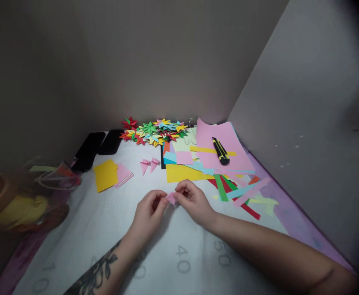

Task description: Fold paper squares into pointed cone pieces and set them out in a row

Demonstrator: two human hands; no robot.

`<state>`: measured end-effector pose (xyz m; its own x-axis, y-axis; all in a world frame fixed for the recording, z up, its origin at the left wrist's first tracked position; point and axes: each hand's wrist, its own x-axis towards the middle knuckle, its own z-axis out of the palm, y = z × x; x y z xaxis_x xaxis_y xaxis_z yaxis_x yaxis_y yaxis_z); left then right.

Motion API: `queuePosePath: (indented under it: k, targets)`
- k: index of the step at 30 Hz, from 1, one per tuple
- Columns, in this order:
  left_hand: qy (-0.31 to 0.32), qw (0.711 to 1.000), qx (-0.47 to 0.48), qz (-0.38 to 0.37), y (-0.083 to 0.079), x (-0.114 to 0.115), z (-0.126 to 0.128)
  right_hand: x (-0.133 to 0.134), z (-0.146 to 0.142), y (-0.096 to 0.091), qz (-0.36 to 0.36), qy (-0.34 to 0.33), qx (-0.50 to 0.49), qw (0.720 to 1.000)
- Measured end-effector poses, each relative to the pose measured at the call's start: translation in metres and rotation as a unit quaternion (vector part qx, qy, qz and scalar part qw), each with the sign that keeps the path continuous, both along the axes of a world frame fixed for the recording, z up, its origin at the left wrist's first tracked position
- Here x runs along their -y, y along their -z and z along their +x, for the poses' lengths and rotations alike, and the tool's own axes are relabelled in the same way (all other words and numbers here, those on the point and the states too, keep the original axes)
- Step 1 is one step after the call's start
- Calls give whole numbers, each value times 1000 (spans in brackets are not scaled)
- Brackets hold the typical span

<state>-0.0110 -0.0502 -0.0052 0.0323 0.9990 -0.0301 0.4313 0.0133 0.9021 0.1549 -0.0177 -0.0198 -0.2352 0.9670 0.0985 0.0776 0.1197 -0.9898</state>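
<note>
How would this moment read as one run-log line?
left hand: pinching pink paper | right hand: pinching same paper | beyond: two folded pink pieces | cutter: on pink sheet

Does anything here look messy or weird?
Yes, the paper strips beside the right hand look messy: they're scattered, crossing every which way. The cutter also lies slanted on the large pink paper. I see nothing spilled.

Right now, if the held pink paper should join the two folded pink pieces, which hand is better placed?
Probably the left hand: it is nearer the folded pink pieces, though the right hand also pinches the pink paper.
</note>
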Motion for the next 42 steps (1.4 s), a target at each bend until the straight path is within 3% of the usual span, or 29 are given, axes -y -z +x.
queuePosePath:
  k: [4, 10, 14, 20, 24, 27, 29, 36, 42]
  targets:
    - [38, 999, -21, 18, -5, 1, 3, 3, -2, -2, -7, -66, 44, 997]
    - [31, 999, -27, 28, -7, 4, 4, 1, -2, -9, 85, -80, 137, 984]
    - [-27, 1000, -8, 7, -6, 1, -2, -2, 1, -7, 89, -67, 141, 984]
    - [-101, 994, 31, -20, -8, -10, -19, -6, 6, -2, 16, -47, 107, 993]
    - [-6, 1000, 1, -27, -10, -6, -15, -4, 6, -1, 45, -6, 79, 996]
    - [76, 997, -27, -17, -10, 0, -7, 1, 4, -1, 51, -63, 73, 994]
    - [98, 994, -39, -9, -10, 3, -3, 5, 3, 0, 27, -95, 55, 994]
    - [62, 996, -61, 14, -7, 1, -5, 5, 1, 6, -2, -52, 24, 998]
    - [41, 996, -75, 37, -6, 0, -9, 2, 0, 7, -20, -64, 48, 997]
